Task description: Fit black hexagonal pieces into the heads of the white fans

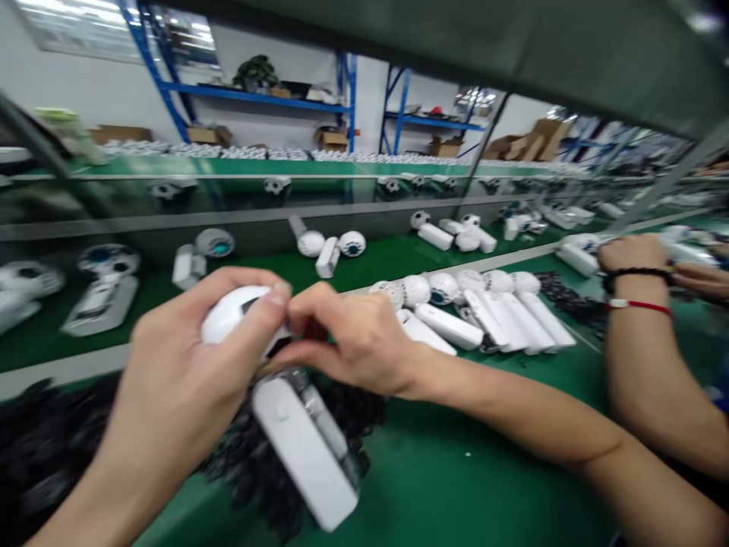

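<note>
My left hand [182, 365] is shut around a white spherical camera head [231, 313], which has a dark opening on its side. My right hand [347, 334] pinches the edge of the same head with thumb and fingertips. Just below both hands, a white rectangular camera body [301, 456] with a grey metal side rests on a heap of black small parts [250, 475]. Where the head meets the hands, my fingers hide the small details.
A green assembly belt [433, 471] runs past, carrying rows of white spheres and bodies [478, 311]. A co-worker's braceleted arm [635, 334] works at right. A grey rail [228, 220] crosses behind, with blue shelving and cardboard boxes [330, 138] beyond.
</note>
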{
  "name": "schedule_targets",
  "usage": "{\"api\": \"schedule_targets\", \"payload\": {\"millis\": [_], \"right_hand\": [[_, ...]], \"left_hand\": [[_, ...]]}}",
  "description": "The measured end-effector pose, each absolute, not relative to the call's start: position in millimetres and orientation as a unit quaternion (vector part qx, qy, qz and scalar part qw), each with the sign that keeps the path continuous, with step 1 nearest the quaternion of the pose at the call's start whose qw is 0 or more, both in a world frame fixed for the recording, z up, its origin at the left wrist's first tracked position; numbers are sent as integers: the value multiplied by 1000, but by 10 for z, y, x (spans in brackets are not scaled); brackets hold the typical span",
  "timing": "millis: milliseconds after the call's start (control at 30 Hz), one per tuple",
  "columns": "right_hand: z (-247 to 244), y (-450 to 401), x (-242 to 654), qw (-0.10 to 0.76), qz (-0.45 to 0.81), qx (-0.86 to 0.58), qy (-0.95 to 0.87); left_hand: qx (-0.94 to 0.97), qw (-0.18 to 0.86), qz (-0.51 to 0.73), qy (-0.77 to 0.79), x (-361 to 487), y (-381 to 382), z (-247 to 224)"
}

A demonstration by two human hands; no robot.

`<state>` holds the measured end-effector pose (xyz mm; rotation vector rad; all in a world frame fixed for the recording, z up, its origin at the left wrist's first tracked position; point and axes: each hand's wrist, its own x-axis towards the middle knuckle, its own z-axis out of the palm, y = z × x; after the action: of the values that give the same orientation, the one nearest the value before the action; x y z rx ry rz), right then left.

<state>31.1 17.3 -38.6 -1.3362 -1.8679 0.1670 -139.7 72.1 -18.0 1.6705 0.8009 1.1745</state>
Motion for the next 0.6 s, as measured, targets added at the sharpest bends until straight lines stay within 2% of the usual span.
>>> {"api": "schedule_targets", "payload": {"millis": [100, 167, 200, 300, 367, 467, 600], "right_hand": [[-425, 284, 410, 497, 103, -477, -718], [-393, 332, 524, 505, 150, -494, -691], [-366, 342, 584, 470, 164, -526, -690], [-314, 331, 696, 274, 148, -626, -715], [-337, 313, 676, 168, 136, -640, -737], [-437, 295, 552, 85, 147, -616, -769], [-564, 281, 438, 30, 154, -617, -771]], "left_hand": [[743, 294, 486, 355, -1349, 672, 6], [750, 232, 517, 342, -1363, 728, 66], [750, 199, 529, 344, -1381, 778, 73], [749, 107, 551, 351, -1434, 994, -21], [766, 51, 561, 311, -1441, 1154, -169], [794, 11, 563, 231, -1410, 1316, -421], [820, 28, 519, 242, -1374, 1307, -582]]}}
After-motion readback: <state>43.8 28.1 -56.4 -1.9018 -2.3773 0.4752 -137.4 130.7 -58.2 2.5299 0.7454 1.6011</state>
